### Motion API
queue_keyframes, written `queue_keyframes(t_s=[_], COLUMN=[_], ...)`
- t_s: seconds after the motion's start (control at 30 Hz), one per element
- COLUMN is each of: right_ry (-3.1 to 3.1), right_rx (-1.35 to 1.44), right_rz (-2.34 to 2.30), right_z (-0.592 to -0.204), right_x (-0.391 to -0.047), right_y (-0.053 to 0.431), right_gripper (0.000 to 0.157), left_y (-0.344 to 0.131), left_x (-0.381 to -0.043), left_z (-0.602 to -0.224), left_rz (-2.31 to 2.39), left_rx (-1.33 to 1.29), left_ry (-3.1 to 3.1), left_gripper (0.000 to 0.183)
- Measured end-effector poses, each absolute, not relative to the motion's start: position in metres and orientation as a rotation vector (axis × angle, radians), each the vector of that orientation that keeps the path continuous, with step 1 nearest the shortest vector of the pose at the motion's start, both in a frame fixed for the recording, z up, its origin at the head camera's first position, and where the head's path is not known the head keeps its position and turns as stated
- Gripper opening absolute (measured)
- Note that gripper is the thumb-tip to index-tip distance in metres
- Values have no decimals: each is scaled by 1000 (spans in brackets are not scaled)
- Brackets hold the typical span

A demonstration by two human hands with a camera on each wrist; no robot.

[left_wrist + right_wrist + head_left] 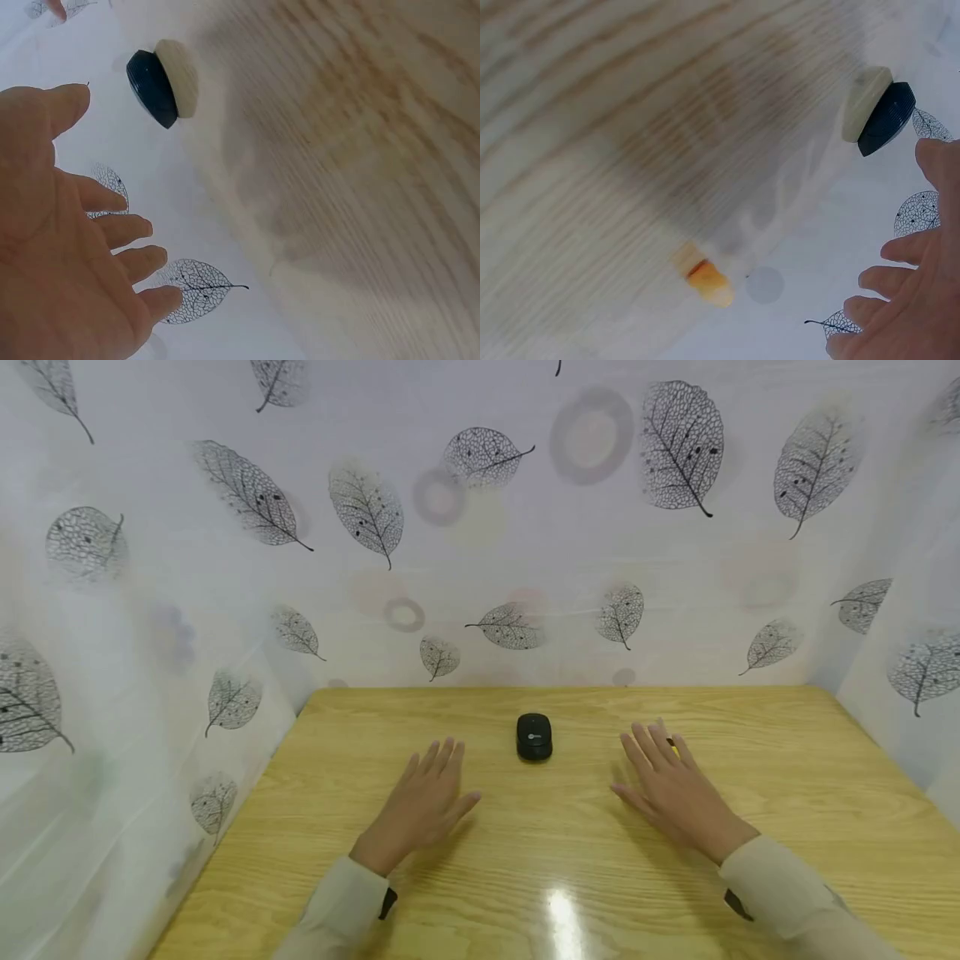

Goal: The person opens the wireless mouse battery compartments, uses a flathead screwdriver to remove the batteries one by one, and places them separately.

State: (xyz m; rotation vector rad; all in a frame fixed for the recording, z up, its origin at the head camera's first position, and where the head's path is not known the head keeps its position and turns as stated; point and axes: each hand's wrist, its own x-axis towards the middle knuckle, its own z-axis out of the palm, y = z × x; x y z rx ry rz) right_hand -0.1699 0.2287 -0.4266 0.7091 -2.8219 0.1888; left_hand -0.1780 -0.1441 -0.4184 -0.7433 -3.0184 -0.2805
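A black computer mouse lies on the wooden table, between and a little beyond the two hands; it shows too in the left wrist view and the right wrist view. To its left, my left hand hovers over the table, palm down, fingers extended and holding nothing. My right hand is likewise raised over the wood with fingers extended. Just past its fingertips is a small yellow-orange item, mostly hidden behind that hand in the head view; its kind is unclear.
A pale curtain printed with dark leaf skeletons hangs behind the table and along both sides. Light glares off the tabletop near its front middle. Both forearms wear light sleeves, with something dark under each cuff.
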Motion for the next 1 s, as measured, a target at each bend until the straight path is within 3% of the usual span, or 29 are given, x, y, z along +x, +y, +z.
queue_keyframes(t_s=[1.0], right_ry=[-2847], right_rx=[840], right_rz=[432], right_z=[-435], right_x=[-218], right_y=[175], right_gripper=[79], left_y=[-102], left_x=[-223], left_z=[-424], left_rz=[-365], left_rx=[-878], left_ry=[-3080], left_gripper=[76])
